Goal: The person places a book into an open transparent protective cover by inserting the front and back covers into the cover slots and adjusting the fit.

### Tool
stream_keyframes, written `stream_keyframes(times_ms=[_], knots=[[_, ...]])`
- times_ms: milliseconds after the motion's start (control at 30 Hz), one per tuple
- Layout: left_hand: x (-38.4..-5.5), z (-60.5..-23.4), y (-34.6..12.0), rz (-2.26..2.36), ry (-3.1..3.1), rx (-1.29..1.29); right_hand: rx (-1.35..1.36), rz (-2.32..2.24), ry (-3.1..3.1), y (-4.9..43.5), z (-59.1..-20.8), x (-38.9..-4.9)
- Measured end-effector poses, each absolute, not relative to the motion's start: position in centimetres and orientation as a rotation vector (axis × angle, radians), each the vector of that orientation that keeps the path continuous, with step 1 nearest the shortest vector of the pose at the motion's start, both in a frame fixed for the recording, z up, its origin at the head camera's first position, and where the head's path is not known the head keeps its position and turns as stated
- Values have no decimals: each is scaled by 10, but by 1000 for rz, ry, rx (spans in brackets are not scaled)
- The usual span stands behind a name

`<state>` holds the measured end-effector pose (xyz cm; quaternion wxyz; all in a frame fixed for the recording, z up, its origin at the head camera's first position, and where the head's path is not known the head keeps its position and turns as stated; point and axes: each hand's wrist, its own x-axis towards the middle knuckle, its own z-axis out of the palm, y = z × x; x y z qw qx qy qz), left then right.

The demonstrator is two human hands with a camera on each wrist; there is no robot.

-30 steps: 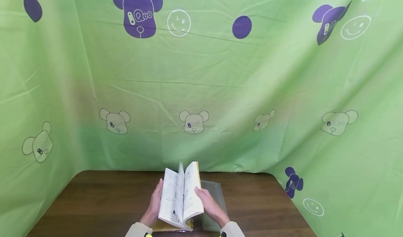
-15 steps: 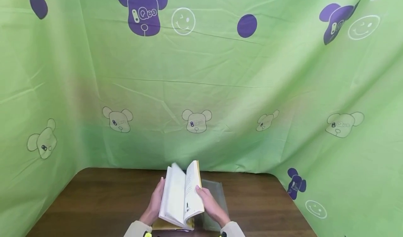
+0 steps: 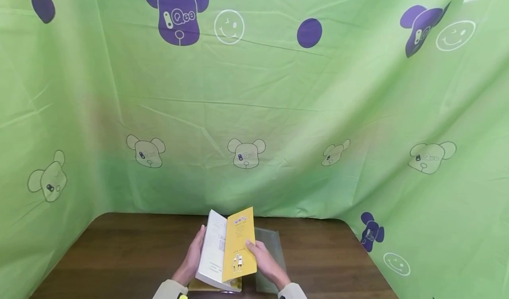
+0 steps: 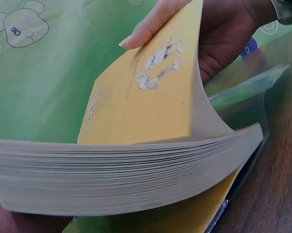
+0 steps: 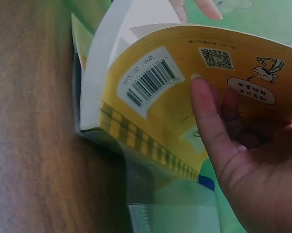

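A thick paperback book [image 3: 212, 246] is held open above the table, its white page block on the left. The yellow inside of its back cover [image 3: 234, 237], printed with small figures, stands raised on the right. My left hand [image 3: 194, 255] holds the page block along its left edge, with most of its fingers hidden beneath. My right hand [image 3: 265, 262] pinches the cover, thumb on the printed inner face. In the right wrist view, its fingers lie against the outer side of the cover, near a QR code [image 5: 216, 58] and a barcode [image 5: 150, 81].
Under the book, another yellow item [image 3: 216, 286] lies on the brown wooden table [image 3: 330, 259]. To the right is a translucent plastic sleeve [image 3: 274, 246], partly behind my right hand. A green printed cloth [image 3: 278, 184] hangs around the table's back and sides.
White pages were flipping over between my hands from right to left. Now they are all gathered on the left, and the yellow cover's inside shows. Both hands stay at the book.
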<state>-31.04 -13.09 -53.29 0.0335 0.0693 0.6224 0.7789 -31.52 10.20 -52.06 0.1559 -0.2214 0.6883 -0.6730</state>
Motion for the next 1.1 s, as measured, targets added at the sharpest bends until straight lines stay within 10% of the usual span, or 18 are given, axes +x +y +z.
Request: stream_keyframes(times_ms=[1100], knots=[[-305, -536, -145, 1693, 2933, -12, -651, -1859, 2196, 109, -522, -321]])
